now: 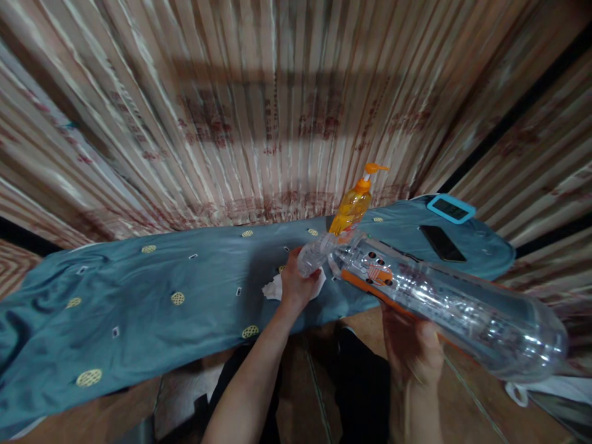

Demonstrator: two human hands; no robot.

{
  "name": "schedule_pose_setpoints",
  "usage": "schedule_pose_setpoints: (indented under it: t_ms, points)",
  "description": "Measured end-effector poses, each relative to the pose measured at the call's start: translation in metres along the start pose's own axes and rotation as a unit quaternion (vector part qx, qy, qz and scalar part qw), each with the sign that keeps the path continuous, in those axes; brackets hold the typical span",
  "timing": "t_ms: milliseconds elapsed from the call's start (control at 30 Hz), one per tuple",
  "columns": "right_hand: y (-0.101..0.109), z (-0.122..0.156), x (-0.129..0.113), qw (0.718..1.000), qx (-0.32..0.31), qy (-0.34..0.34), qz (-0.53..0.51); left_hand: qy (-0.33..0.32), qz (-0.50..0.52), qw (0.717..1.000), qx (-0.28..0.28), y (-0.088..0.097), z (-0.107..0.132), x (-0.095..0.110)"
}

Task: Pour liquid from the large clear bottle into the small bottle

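My right hand (411, 345) is closed around the underside of a large clear plastic bottle (444, 302) with an orange strip and a printed label. The bottle is tilted, its narrow end toward my left hand. My left hand (298, 280) grips a small clear plastic container (313, 254), whose far end meets or overlaps the big bottle's narrow end; I cannot tell whether they touch. A crumpled white tissue (272, 288) shows below my left hand. Just behind stands a pump bottle (351, 209) with amber contents and an orange pump, partly hidden at its base.
A teal patterned cloth (139, 308) covers the long narrow surface. At its right end lie a blue-framed digital clock (451, 208) and a black phone (441, 242). A striped curtain (277, 123) hangs close behind, with dark poles at both sides.
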State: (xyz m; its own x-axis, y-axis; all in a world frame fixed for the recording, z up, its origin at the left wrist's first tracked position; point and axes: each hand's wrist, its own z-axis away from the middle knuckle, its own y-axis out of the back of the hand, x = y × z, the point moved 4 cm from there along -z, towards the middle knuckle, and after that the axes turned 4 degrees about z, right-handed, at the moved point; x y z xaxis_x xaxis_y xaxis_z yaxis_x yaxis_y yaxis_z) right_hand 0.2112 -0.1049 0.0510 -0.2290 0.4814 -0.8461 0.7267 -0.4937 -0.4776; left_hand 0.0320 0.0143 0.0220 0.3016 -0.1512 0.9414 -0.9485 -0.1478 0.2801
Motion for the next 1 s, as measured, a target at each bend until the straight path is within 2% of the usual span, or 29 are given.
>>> schedule_pose_setpoints:
  t_ms: [333, 533, 1000]
  points:
    - [0.0035, 0.0018, 0.0035, 0.999, -0.038, 0.034, -0.013, 0.001, 0.006, 1.000, -0.007, 0.0005, 0.0005, 0.0013]
    - [0.0061, 0.0020, 0.0056, 0.999, -0.033, 0.035, -0.021, -0.002, -0.001, 1.000, -0.007, 0.0000, 0.0005, 0.0004]
    - [-0.0014, 0.0019, -0.0022, 1.000, -0.009, -0.015, -0.022, -0.001, -0.019, 1.000, -0.009, -0.0018, 0.0014, 0.0014]
